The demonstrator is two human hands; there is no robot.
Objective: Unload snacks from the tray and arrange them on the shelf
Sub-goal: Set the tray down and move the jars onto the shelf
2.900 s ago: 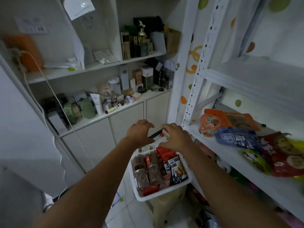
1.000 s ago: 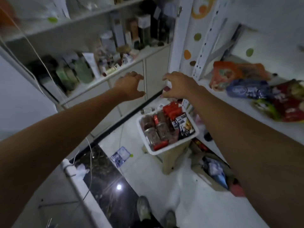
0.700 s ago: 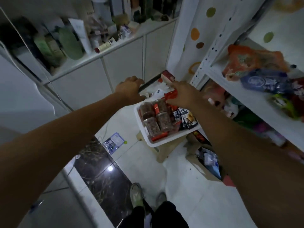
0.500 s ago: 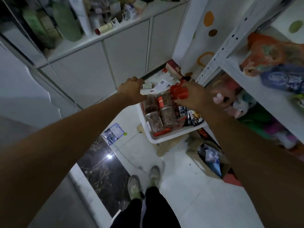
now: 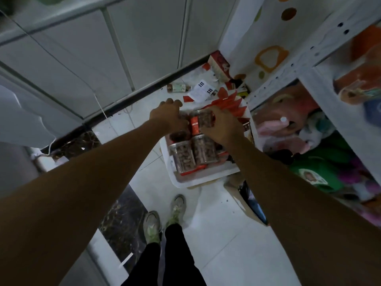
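A white tray (image 5: 198, 179) sits on a low stool below me, holding clear snack jars with red lids and red packets (image 5: 233, 106) at its far end. My right hand (image 5: 221, 125) grips the far right jar (image 5: 203, 120) around its side. My left hand (image 5: 170, 116) curls over the far left jar, which it mostly hides. Two more jars (image 5: 193, 154) lie untouched at the tray's near end. The white shelf (image 5: 338, 104) stands to the right, with orange and blue snack bags (image 5: 362, 83) on its upper board.
Soft toys and green packs (image 5: 315, 168) fill the lower shelf level. Papers, a small bottle (image 5: 178, 88) and a red box (image 5: 219, 66) litter the floor beyond the tray. White cabinet doors stand at the back. A cardboard box (image 5: 245, 201) sits by the stool. My shoes (image 5: 162, 217) are below.
My view has tilted down toward the floor. Both hands dropped onto the tray; the right hand left the red packets and now grips a jar, the left hand curls over the neighbouring jar.
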